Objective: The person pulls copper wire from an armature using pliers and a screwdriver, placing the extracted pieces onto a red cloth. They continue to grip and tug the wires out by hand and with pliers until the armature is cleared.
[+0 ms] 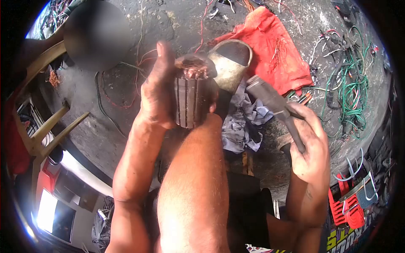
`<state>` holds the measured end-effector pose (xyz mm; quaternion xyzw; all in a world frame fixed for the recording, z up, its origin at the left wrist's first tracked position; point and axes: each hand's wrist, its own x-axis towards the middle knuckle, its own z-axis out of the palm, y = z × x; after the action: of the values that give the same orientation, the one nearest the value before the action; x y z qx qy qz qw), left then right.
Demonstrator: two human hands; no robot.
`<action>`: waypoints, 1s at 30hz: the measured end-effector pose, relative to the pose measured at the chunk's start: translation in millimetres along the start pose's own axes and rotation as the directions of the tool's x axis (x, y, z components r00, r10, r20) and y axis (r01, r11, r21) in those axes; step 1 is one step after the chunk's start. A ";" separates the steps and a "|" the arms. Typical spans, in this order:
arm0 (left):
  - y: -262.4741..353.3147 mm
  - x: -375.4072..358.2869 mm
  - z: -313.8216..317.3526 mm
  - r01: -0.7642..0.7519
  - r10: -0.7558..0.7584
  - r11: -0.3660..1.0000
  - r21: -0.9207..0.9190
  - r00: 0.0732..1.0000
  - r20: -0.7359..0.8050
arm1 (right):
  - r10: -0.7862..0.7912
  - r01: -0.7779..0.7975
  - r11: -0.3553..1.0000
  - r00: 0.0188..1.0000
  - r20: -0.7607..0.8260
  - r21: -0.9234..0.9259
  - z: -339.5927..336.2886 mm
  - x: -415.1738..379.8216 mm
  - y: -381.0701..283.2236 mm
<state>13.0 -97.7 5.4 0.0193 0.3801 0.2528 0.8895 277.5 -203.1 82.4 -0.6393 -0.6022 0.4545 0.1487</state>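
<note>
My left hand (156, 92) is wrapped round a motor armature (190, 101), a dark slotted steel core with torn copper winding at its upper end. The armature is upright above my bent leg (190, 181), and its far side and my fingers behind it are partly hidden. In my right hand (310, 143) is a hammer (268, 97), gripped by its dark handle, its head tilted up toward the left. A gap separates the hammer head from the armature. Just behind the armature lies a worn pale shoe (230, 69).
A red cloth (270, 46) with copper strands is spread beyond the shoe. Crumpled grey cloth (242, 122) lies between my hands. Tangled green wire (354, 97) and red plastic baskets (348, 206) are at right. Pale chair legs (52, 135) stand left; a blurred patch covers the upper left.
</note>
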 end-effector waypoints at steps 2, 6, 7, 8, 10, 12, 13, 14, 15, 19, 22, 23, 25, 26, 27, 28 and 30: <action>0.2 0.1 -9.7 0.018 -0.013 0.998 -0.055 0.996 0.084 | -0.158 0.160 0.963 0.987 0.026 -0.215 -11.8 9.5 -11.3; -0.1 -1.9 -13.3 0.026 0.000 0.992 -0.121 0.977 0.212 | -0.209 0.219 0.893 0.976 0.070 -0.394 -27.6 20.6 -27.1; -0.2 -1.9 -13.8 0.024 0.002 0.992 -0.124 0.978 0.209 | -0.210 0.221 0.893 0.975 0.073 -0.393 -29.8 21.6 -28.2; -0.2 -1.3 -14.3 0.012 0.015 0.994 -0.113 0.971 0.241 | -0.216 0.233 0.872 0.972 0.090 -0.431 -31.9 22.0 -28.5; 0.0 -1.8 -14.7 0.000 0.029 0.995 -0.104 0.962 0.273 | -0.220 0.245 0.848 0.969 0.108 -0.470 -35.2 23.1 -30.4; 1.5 -3.8 -14.3 -0.008 0.023 0.998 -0.063 0.969 0.245 | -0.225 0.257 0.816 0.966 0.125 -0.518 -37.8 24.7 -32.7; 1.8 -3.5 -13.4 -0.009 0.024 0.998 -0.064 0.970 0.244 | -0.225 0.258 0.816 0.966 0.127 -0.518 -38.5 25.6 -33.4; 1.5 -2.9 -11.7 -0.016 0.030 0.998 -0.059 0.967 0.254 | -0.235 0.266 0.815 0.964 0.126 -0.515 -39.1 26.1 -33.9; 1.6 -2.5 -9.8 -0.023 0.036 0.998 -0.054 0.964 0.265 | -0.245 0.274 0.814 0.962 0.124 -0.512 -39.6 26.3 -34.5; 3.5 -5.3 -3.3 -0.019 0.025 0.999 -0.034 0.981 0.194 | -0.245 0.278 0.789 0.960 0.134 -0.549 -41.1 27.8 -37.4; 5.7 -4.9 -0.8 -0.020 0.018 1.000 0.008 0.978 0.207 | -0.264 0.292 0.767 0.955 0.134 -0.571 -43.8 30.4 -38.8; 9.3 -6.0 6.3 -0.045 0.015 0.976 0.215 0.990 0.139 | -0.263 0.304 0.758 0.952 0.156 -0.577 -46.2 32.3 -40.2; 8.8 -6.2 10.2 -0.053 0.028 0.909 0.413 0.997 0.068 | -0.262 0.317 0.749 0.948 0.180 -0.582 -49.2 34.9 -42.0; 6.1 -5.9 9.0 -0.085 0.076 0.894 0.440 0.996 0.038 | -0.258 0.322 0.745 0.947 0.193 -0.585 -50.0 35.9 -42.6; 4.5 -5.8 8.7 -0.115 0.125 0.876 0.469 0.992 0.010 | -0.256 0.328 0.740 0.945 0.205 -0.587 -50.8 36.7 -43.3; 5.3 -6.1 11.3 -0.117 0.127 0.876 0.469 0.992 0.010 | -0.257 0.329 0.739 0.944 0.205 -0.587 -51.8 37.2 -44.8; 8.5 -7.7 18.2 -0.076 0.090 0.870 0.487 0.996 -0.007 | -0.251 0.319 0.744 0.948 0.198 -0.587 -53.1 37.2 -48.6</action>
<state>17.3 -91.0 25.4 0.2548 0.4432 0.1874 0.8388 281.8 -139.2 132.1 -0.5278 -0.8141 0.2404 -0.0308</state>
